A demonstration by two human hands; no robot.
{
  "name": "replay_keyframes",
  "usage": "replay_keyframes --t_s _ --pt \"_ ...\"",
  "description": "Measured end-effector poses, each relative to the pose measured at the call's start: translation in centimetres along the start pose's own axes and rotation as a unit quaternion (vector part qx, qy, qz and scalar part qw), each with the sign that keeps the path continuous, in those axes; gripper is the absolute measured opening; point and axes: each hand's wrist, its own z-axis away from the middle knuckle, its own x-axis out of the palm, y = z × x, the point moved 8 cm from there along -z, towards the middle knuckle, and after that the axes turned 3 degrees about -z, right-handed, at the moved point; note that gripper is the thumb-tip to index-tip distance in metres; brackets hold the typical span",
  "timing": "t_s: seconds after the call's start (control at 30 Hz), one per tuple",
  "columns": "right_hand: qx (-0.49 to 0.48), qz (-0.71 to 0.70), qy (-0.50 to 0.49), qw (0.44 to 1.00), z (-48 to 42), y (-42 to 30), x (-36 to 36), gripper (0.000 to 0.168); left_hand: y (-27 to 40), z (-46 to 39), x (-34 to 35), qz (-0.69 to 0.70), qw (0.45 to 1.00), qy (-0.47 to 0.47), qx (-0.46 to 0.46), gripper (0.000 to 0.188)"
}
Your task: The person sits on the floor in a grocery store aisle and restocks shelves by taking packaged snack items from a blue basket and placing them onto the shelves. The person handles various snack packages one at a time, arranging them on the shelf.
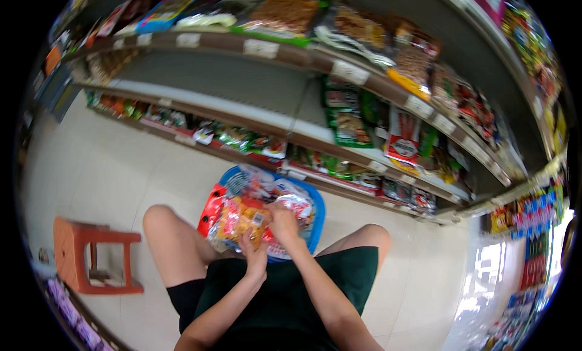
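Note:
A clear snack packet with orange-yellow contents (pixel 243 220) is held between my two hands, above a blue plastic basket (pixel 321 214). At its lower edge my left hand (pixel 253 253) grips it with fingers and thumb. My right hand (pixel 283 223) is at its upper right side, fingers bent against the packet; their tips are partly hidden. In the basket lie several shiny packets, among them a white and red one (pixel 295 205). A red packet with black spots (pixel 211 208) leans at the basket's left rim.
Store shelves (pixel 209 89) curve across the front, with bagged foods such as a green packet (pixel 352 128) at the right. An orange plastic stool (pixel 68 255) lies on its side on the tiled floor at the left. My bent knees flank the basket. Hanging packets (pixel 536 210) are at the far right.

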Motion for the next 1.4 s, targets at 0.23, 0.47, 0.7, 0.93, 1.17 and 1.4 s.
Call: replay_keyframes --t_s 0.23,0.47,0.7,0.93,1.17,1.4 --pt "0.031 -0.023 0.112 0.993 2.1 0.2 -8.2 0.019 8.5 0.4 7.6 -0.069 0.966 -0.133 0.21 0.027" --pt "0.041 -0.053 0.286 0.956 3.9 3.8 -19.0 0.018 15.6 1.0 17.3 -0.126 0.924 -0.184 0.312 0.015" --pt "0.059 -0.013 0.41 0.91 3.7 7.3 -30.2 0.025 19.4 1.1 29.9 -0.093 0.888 -0.276 0.356 0.019" --pt "0.022 0.022 0.51 0.86 1.3 14.1 -36.4 0.046 21.0 1.4 40.3 -0.162 0.838 -0.329 0.405 0.042" --pt "0.125 0.037 0.441 0.888 -1.7 18.9 -37.6 0.07 20.3 -0.8 45.0 -0.206 0.851 -0.324 0.358 0.051" --pt "0.224 0.131 0.397 0.88 -3.5 20.8 -37.5 0.075 17.3 -3.7 46.8 -0.206 0.875 -0.355 0.256 0.048"
